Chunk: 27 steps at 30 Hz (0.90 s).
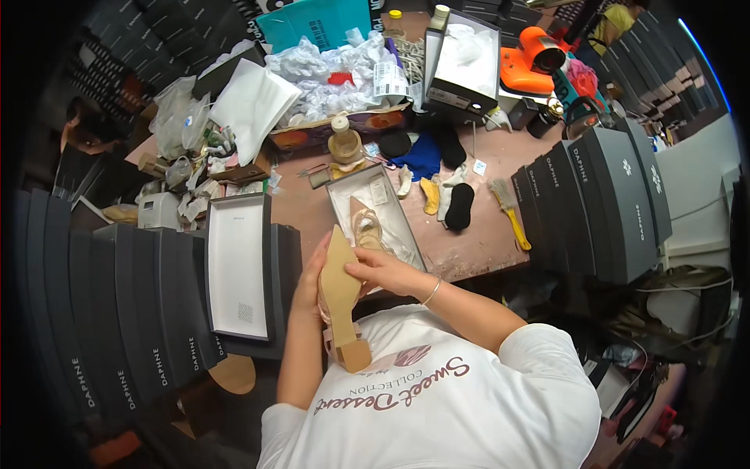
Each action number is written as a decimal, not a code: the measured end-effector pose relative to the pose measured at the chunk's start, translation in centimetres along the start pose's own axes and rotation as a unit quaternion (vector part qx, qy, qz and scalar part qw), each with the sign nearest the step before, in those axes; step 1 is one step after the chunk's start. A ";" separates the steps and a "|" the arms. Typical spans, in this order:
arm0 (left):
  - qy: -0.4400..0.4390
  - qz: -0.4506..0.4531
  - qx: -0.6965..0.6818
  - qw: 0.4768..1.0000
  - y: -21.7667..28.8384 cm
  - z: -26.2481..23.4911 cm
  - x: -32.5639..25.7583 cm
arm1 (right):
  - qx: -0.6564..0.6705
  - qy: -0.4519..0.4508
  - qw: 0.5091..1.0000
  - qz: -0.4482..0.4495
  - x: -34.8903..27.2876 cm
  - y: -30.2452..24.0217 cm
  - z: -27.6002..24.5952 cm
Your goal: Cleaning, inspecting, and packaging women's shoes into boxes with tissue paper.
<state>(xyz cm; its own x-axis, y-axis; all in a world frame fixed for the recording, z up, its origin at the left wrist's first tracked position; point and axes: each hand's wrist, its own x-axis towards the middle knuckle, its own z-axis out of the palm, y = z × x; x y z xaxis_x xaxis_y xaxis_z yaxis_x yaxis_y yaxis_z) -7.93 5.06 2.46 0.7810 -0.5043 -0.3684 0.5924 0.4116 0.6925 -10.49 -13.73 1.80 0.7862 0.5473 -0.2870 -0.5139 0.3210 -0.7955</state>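
Holding a tan shoe (337, 285) — left grip (310, 277) curled round, right grip (381, 270) pinching its edge.

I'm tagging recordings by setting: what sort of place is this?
Likely a shoe packing or finishing workroom: a held shoe, another shoe in an open box, and rows of dark boxes on both sides.

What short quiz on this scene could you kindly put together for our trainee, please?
1. What do the left hand and right hand hold together?
2. True or false: the open box just beyond the hands contains another shoe.
3. Where is the yellow-handled brush? A) inside that box; B) on the table, right of it; C) left of it.

Key: 1. A pointed shoe, sole toward the camera. 2. True. 3. B.
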 end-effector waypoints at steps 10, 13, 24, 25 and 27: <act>0.070 0.007 -0.160 0.985 -2.2 3.5 0.8 | -0.646 0.319 0.679 -0.141 0.2 -0.8 -21.4; 0.084 0.025 -0.146 0.985 -1.8 4.2 1.5 | -0.757 0.243 0.591 -0.136 3.6 -1.0 -23.3; 0.110 -0.017 -0.148 0.983 -3.7 3.9 2.3 | 0.086 -0.006 0.995 -0.057 2.5 -4.9 -15.0; 0.101 -0.027 -0.152 0.983 -3.7 3.9 2.7 | 0.092 -0.011 0.994 -0.052 1.6 -4.9 -12.5; 0.084 -0.029 -0.173 0.981 -2.9 5.8 2.7 | 0.029 0.014 0.996 -0.078 1.1 -3.1 -9.0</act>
<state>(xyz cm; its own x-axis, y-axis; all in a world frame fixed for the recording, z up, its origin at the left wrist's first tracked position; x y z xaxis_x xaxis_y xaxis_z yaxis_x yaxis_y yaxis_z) -8.64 -1.87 3.02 0.7487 -0.4132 -0.5184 0.6451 0.6342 0.4263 -4.99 -21.10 -0.84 0.8663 0.4667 -0.1779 -0.4034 0.4440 -0.8001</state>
